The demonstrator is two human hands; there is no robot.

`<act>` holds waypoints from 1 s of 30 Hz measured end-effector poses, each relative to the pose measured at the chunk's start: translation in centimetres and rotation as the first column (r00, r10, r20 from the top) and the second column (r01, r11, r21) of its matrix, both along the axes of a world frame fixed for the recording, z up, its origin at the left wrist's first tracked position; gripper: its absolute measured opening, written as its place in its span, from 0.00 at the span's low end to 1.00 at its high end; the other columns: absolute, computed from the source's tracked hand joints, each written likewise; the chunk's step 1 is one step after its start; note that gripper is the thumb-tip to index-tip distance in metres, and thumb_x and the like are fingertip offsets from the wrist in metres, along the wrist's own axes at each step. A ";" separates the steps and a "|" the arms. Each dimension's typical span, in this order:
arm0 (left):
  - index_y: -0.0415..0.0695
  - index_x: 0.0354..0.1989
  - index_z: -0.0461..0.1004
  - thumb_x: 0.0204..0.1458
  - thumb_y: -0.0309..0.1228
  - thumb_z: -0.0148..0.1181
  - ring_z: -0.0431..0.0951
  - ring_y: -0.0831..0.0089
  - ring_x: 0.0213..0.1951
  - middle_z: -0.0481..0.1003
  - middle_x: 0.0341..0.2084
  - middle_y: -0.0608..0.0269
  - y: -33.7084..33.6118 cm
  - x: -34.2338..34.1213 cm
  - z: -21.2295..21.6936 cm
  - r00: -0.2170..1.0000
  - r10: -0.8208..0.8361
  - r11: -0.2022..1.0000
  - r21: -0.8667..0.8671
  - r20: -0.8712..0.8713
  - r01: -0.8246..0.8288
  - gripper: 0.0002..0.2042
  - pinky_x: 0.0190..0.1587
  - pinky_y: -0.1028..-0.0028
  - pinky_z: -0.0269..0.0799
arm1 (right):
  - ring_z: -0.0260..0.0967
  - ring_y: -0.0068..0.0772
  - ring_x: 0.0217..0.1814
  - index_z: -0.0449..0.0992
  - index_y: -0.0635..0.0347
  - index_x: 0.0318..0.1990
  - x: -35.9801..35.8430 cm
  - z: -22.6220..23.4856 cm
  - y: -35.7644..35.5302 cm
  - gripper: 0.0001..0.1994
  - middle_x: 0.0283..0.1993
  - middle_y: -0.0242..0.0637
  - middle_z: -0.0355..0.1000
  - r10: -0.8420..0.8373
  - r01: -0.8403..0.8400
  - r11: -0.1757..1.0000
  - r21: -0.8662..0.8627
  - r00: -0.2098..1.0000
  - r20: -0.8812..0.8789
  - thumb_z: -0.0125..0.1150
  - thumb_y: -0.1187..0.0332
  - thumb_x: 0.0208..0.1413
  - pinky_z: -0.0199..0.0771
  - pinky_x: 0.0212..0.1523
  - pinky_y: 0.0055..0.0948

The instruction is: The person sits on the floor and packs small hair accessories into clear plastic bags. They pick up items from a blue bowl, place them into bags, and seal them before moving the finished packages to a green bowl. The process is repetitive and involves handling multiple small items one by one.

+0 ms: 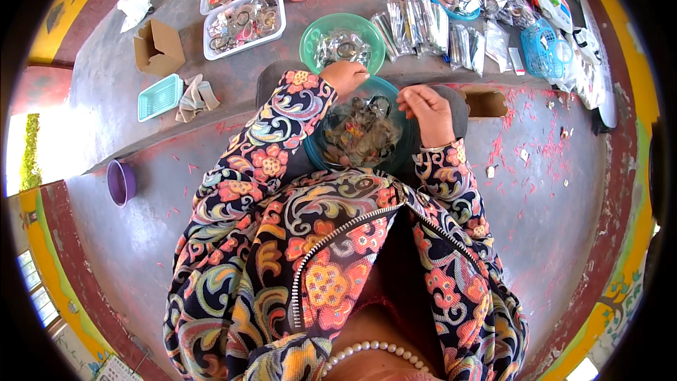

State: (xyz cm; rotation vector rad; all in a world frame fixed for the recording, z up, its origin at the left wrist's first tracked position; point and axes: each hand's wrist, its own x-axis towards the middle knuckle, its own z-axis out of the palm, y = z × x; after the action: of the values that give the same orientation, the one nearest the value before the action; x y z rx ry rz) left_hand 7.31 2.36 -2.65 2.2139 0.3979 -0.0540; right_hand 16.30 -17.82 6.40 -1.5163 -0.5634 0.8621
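Left hand curled at green bowl of packed pieces, right hand pinching something too small to tell over teal basin heaped with unsorted bits, suggesting much left.

A bowl of small parts lies between the hands, with a plate just beyond at twelve o'clock. Trays sit at eleven, packets at one, a cardboard box at ten.

Beneath the left hand the fingertips are hidden; what the right hand pinches is too small to be told; the teal bowl is partly covered.
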 end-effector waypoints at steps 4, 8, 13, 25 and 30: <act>0.42 0.39 0.71 0.49 0.36 0.48 0.72 0.55 0.36 0.73 0.31 0.52 -0.5 -0.6 0.8 0.995 0.051 0.998 0.042 0.088 -0.055 0.13 0.40 0.66 0.66 | 0.68 0.45 0.31 0.72 0.60 0.33 -0.5 -1.1 -0.9 0.09 0.30 0.46 0.69 0.311 -0.164 0.948 -0.273 0.664 0.680 0.56 0.69 0.42 0.68 0.31 0.33; 0.42 0.40 0.70 0.48 0.32 0.49 0.71 0.55 0.39 0.72 0.34 0.52 -1.0 -1.6 4.1 0.987 0.106 0.992 0.050 0.118 -0.112 0.12 0.42 0.66 0.65 | 0.67 0.49 0.33 0.70 0.60 0.35 -1.7 -0.9 -1.6 0.12 0.31 0.46 0.68 0.399 -0.103 0.905 -0.413 0.543 0.739 0.55 0.69 0.40 0.67 0.34 0.40; 0.44 0.43 0.68 0.45 0.28 0.52 0.70 0.57 0.42 0.71 0.38 0.54 -1.2 -3.2 6.0 0.969 0.145 0.984 0.069 0.201 -0.162 0.14 0.44 0.66 0.64 | 0.68 0.42 0.30 0.71 0.61 0.32 -1.7 -0.5 -1.4 0.09 0.28 0.43 0.69 0.419 -0.133 0.894 -0.428 0.588 0.692 0.57 0.70 0.39 0.67 0.32 0.34; 0.46 0.40 0.69 0.43 0.29 0.54 0.71 0.55 0.40 0.72 0.34 0.52 -0.3 -3.2 8.5 0.982 0.151 0.983 0.092 0.113 -0.162 0.13 0.41 0.63 0.65 | 0.68 0.33 0.19 0.69 0.63 0.27 -1.2 2.7 -0.4 0.04 0.26 0.39 0.71 0.377 -0.244 0.911 -0.333 0.821 0.429 0.52 0.71 0.46 0.65 0.21 0.28; 0.49 0.41 0.70 0.44 0.30 0.55 0.72 0.56 0.36 0.73 0.30 0.52 0.0 -3.4 8.9 0.991 0.090 0.987 0.128 0.094 -0.101 0.14 0.38 0.65 0.66 | 0.66 0.19 0.18 0.66 0.63 0.33 -0.1 2.9 0.1 0.05 0.28 0.34 0.72 0.296 -0.290 0.928 -0.233 0.955 -0.010 0.47 0.71 0.54 0.58 0.15 0.13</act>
State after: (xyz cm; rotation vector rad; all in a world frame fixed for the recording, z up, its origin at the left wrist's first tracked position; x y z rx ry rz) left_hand 3.91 2.37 6.24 2.3153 0.4699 0.1252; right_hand 16.25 -17.68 9.26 -1.6821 -0.7410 1.1739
